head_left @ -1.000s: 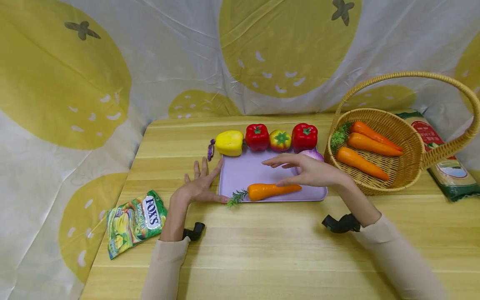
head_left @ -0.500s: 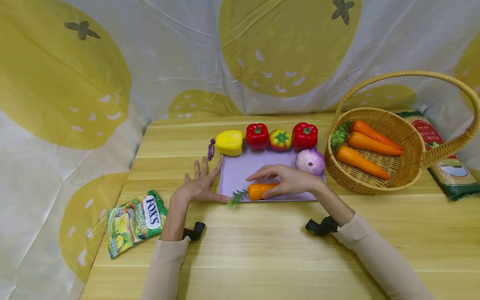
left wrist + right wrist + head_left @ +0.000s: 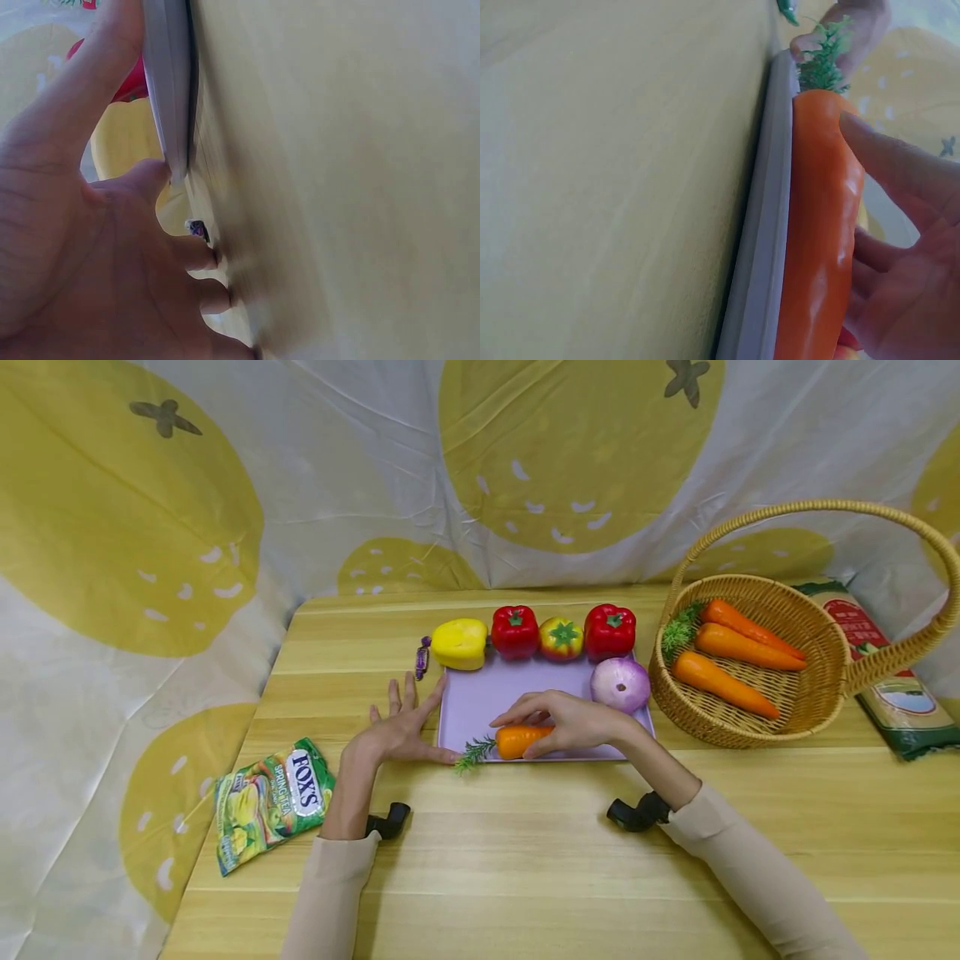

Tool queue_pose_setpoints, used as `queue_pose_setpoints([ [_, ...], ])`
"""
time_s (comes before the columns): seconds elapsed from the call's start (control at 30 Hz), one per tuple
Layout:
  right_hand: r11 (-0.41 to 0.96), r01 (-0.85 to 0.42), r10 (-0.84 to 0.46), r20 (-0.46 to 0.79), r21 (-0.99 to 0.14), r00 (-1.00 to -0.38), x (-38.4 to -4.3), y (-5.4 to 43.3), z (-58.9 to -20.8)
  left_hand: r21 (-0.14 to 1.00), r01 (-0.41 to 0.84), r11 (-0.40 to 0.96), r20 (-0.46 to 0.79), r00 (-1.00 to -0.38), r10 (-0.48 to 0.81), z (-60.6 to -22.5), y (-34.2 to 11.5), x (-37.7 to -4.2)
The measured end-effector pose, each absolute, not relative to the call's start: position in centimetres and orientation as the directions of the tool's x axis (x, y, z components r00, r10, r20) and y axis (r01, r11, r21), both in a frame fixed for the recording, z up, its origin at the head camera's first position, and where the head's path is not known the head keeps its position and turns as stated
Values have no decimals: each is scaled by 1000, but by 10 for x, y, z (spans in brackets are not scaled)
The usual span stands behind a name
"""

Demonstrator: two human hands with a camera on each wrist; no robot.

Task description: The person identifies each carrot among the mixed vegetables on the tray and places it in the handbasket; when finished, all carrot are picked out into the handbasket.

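A carrot (image 3: 517, 742) with a green leafy top lies along the near edge of the lilac tray (image 3: 472, 702). My right hand (image 3: 573, 722) grips it from above, thumb on the near side and fingers on the far side. In the right wrist view the thumb (image 3: 877, 139) presses against the carrot's orange body (image 3: 821, 225). My left hand (image 3: 393, 735) is spread at the tray's left end, with its thumb near the carrot's leaves and its forefinger at the tray's edge. The left wrist view shows the other fingertips (image 3: 217, 296) down on the table.
Along the tray's back sit a yellow pepper (image 3: 459, 644), two red peppers (image 3: 514, 632) and a yellow-red one (image 3: 561, 639). A purple onion (image 3: 620, 685) is at the right end. Beyond stands a wicker basket (image 3: 720, 731) holding carrots. A FOX'S candy bag (image 3: 273, 806) lies left.
My right hand has moved left and down from above the carrot's tip and the onion, and has closed around the carrot. The left hand has stayed in place.
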State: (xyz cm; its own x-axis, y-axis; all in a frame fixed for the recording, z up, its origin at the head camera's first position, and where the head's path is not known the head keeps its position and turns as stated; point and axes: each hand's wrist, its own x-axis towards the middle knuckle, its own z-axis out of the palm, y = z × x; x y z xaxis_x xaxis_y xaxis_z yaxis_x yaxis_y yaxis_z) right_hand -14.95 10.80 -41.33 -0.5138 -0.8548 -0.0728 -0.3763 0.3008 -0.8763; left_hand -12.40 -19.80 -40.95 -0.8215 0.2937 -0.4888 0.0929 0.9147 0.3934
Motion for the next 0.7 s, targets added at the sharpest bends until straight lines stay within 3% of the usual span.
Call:
queue_pose_setpoints([
  [0.7, 318, -373, -837, -73, -872, -542, -149, 106, -416, 393, 90, 915, -490, -822, 291, -410, -197, -124],
])
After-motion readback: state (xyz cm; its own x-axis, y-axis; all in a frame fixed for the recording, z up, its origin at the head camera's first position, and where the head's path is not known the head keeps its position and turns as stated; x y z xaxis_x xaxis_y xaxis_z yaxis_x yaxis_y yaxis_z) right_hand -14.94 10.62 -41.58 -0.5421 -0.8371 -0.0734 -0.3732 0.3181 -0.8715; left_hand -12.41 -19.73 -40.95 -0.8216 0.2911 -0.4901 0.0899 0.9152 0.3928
